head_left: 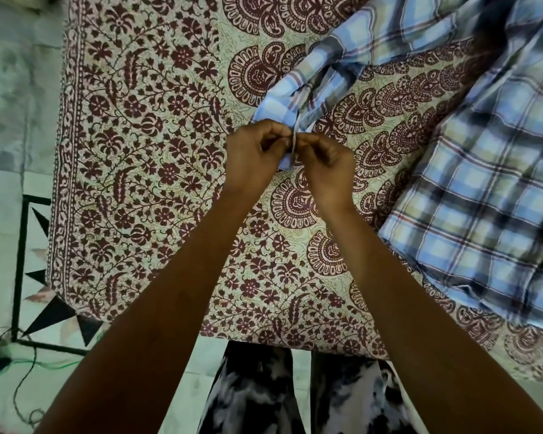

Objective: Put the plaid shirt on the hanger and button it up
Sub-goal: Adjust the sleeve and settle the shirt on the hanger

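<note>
A blue, white and tan plaid shirt (pixel 489 195) lies spread over the right side of a bed. One sleeve (pixel 320 73) stretches from the shirt toward the middle of the bed. My left hand (pixel 254 155) and my right hand (pixel 323 164) meet at the sleeve's cuff (pixel 290 148), each pinching one edge of it between thumb and fingers. The cuff stands on edge between my fingertips. A button or buttonhole cannot be made out. No hanger is in view.
The bed carries a cream and maroon floral cover (pixel 145 151), whose left edge (pixel 57 183) drops to a pale tiled floor (pixel 10 104). A black-patterned mat (pixel 44 308) and loose cords (pixel 29 368) lie on the floor at lower left. My patterned trousers (pixel 295 396) press against the bed's near edge.
</note>
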A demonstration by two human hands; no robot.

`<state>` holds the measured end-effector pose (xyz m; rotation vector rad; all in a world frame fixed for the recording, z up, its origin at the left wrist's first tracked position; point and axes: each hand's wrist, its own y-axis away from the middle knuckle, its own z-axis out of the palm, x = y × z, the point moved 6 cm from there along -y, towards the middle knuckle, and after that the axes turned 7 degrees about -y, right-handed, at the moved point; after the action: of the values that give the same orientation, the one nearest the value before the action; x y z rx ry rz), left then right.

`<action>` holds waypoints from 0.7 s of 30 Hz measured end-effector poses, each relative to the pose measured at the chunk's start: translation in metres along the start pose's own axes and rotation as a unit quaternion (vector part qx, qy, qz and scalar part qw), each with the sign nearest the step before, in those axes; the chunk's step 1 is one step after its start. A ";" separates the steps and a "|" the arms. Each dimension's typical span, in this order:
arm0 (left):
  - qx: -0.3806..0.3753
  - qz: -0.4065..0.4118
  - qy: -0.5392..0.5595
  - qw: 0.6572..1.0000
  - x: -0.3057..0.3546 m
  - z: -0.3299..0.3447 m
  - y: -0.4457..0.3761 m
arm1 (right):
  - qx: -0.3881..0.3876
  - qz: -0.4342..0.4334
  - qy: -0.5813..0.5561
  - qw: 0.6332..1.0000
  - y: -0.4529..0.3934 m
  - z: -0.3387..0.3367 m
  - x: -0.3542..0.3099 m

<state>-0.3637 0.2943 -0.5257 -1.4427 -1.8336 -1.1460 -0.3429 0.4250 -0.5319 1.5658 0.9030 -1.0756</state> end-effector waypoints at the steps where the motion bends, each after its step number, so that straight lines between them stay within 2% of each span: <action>1: 0.002 -0.016 0.016 1.000 -0.001 0.001 0.001 | -0.001 -0.008 0.000 1.000 -0.001 0.000 -0.001; 4: 0.015 -0.078 0.083 0.993 -0.005 0.003 0.004 | 0.011 -0.051 0.059 0.997 -0.004 0.002 -0.006; 8: 0.016 -0.195 0.223 0.955 -0.014 0.010 0.011 | 0.005 -0.139 0.182 0.973 -0.001 0.008 -0.007; 11: 0.064 -0.208 0.247 0.944 -0.017 0.014 0.014 | 0.018 -0.175 0.220 0.960 0.003 0.010 -0.010; 14: 0.107 -0.182 0.218 0.953 -0.018 0.015 0.012 | 0.052 -0.205 0.226 0.951 0.005 0.012 -0.015; 16: 0.113 -0.172 0.213 0.955 -0.016 0.015 0.011 | 0.059 -0.198 0.214 0.955 0.004 0.012 -0.016; 19: 0.087 -0.174 0.231 0.953 -0.013 0.018 0.008 | 0.071 -0.128 0.132 0.980 0.000 0.007 -0.010; 21: 0.081 -0.123 0.151 0.978 -0.012 0.014 0.004 | 0.084 -0.068 0.064 0.992 -0.003 0.004 -0.002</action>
<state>-0.3551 0.3005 -0.5413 -0.9126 -1.8719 -1.2234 -0.3468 0.4215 -0.5310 1.7483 1.0413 -1.1837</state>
